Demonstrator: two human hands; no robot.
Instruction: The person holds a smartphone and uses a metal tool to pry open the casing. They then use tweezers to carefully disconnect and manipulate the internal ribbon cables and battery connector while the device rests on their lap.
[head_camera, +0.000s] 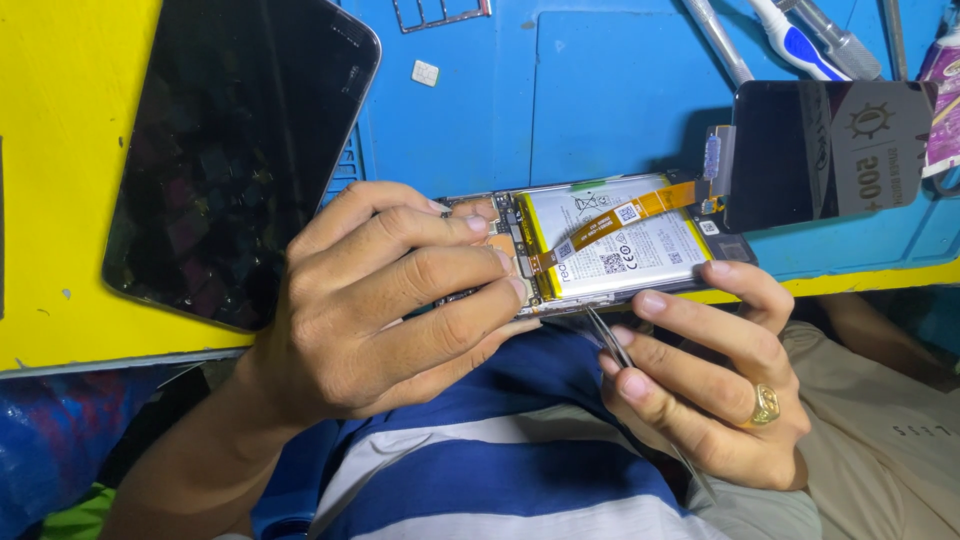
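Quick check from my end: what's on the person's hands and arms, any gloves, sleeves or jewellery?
No gloves on either hand. The right hand wears a chunky gold ring on one finger. The left hand has no ring showing, and its forearm is uncovered, with no sleeve, watch or band in view.

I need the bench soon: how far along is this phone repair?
Done: the opened phone has no back cover, so its white battery and orange flex cable show. In hand: the left hand grips the phone; the right hand holds metal tweezers. Left: the black screen panel hangs loose.
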